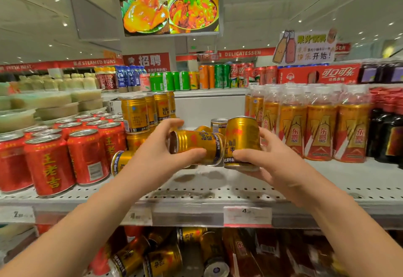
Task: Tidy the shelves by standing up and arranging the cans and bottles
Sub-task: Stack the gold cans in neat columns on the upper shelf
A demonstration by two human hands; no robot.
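**Head view: one gold can in each hand above the middle shelf**

I saw the left hand [157, 156] wrapped around a gold can [196, 146] that lay on its side, with one end turned towards the camera. The right hand [270, 163] gripped a second gold can [242, 141] upright, thumb in front and fingers behind. Both cans seemed to hang just above the shelf [218, 191], pressed close together.

I judged that the sideways can needed a turn of the wrist before it could stand. The upright one looked ready for the free space between the stacked gold cans [139, 113] and the bottles [316, 128]. A fallen can [120, 162] lay beside the red cans [50, 163], so I judged that more work remained.
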